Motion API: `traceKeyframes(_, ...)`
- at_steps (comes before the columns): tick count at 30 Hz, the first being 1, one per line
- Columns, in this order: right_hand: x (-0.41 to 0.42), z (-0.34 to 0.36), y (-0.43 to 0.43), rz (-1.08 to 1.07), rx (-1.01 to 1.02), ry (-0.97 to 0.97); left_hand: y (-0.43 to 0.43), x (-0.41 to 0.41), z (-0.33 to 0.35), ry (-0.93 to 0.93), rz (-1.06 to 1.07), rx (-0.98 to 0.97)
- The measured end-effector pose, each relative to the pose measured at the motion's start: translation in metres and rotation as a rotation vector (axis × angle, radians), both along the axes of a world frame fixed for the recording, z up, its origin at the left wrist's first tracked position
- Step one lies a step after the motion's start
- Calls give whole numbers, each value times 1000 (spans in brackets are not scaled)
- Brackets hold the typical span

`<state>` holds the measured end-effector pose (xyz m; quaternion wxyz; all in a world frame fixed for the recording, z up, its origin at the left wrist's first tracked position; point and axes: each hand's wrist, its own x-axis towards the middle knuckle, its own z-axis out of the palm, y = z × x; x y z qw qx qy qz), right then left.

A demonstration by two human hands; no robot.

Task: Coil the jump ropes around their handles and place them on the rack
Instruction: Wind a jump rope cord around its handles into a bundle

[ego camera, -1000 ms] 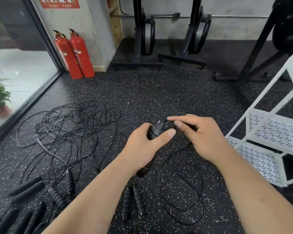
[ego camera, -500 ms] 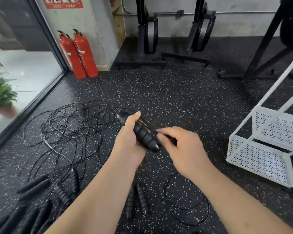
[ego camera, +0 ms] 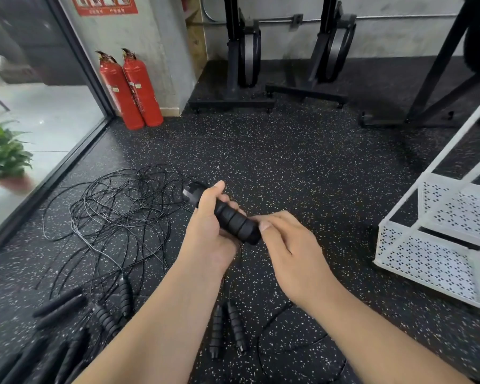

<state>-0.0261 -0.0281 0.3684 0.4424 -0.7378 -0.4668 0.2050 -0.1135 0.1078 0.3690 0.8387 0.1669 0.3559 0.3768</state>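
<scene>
Left on the floor [ego camera: 302, 167] lies a rope tangle [ego camera: 117, 212], right the white rack [ego camera: 427, 259]; my left hand [ego camera: 208, 234] grips the black handles [ego camera: 236, 220], my right hand [ego camera: 291, 253] pinches their end.

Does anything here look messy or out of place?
Yes: a tangle of thin black ropes sprawls on the floor at left, loose handles scattered nearby. The white rack shows no ropes.

We see black ribbed handles [ego camera: 234, 220] and black cords [ego camera: 117, 206]. Floor [ego camera: 302, 167] is black, white-speckled. Rack [ego camera: 427, 259] is white perforated; extinguishers [ego camera: 130, 90] are red.
</scene>
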Motion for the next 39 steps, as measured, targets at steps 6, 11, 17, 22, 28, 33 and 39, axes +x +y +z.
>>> traceKeyframes(6, -8, -13, -1, -31, -55, -183, -19, 8, -6, -3, -1, -38)
traceKeyframes(11, -8, -16, 2, -109, 46, -167, -22, 7, 1, 84, -16, -144)
traceKeyframes(17, 19, -7, 11, -168, -41, -68, -21, 2, 2, -27, -192, -14)
traceKeyframes(22, 58, -9, 11, -272, -81, 282, -26, -2, 2, 232, -323, 160)
traceKeyframes(28, 79, -1, -1, -114, -317, -109, -32, -13, -8, 1266, -408, 1673)
traceKeyframes(33, 73, 9, -5, 202, -329, -54, -36, -10, -18, 1500, -578, 1964)
traceKeyframes(39, 75, 12, -13, 267, -318, 247, -40, -8, -8, 1502, -530, 1923)
